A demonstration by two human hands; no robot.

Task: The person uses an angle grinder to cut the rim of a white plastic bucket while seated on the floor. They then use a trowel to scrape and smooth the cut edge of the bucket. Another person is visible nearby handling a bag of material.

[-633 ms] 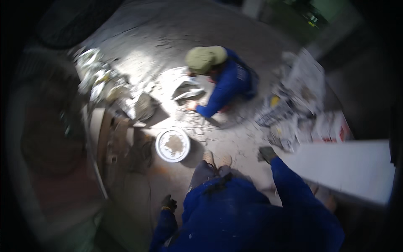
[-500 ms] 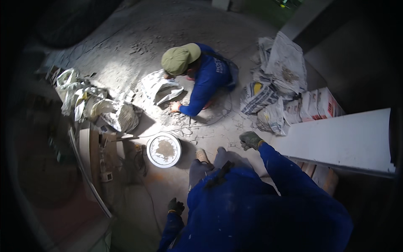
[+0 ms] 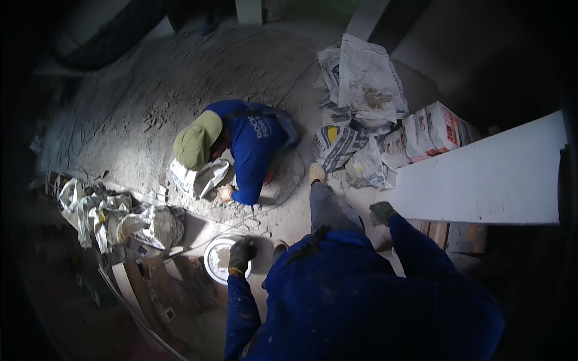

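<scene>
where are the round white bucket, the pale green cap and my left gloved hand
Round white bucket (image 3: 208, 262), head view, left rim
Pale green cap (image 3: 192, 147), head view, crown
Left gloved hand (image 3: 242, 253), head view, glove's middle

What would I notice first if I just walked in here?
Probably the co-worker bending low left of centre, in a pale green cap, at a white sack. Next, the round white bucket lower down, partly hidden behind the person's gloved left hand. Then the big white panel on the right.
</scene>
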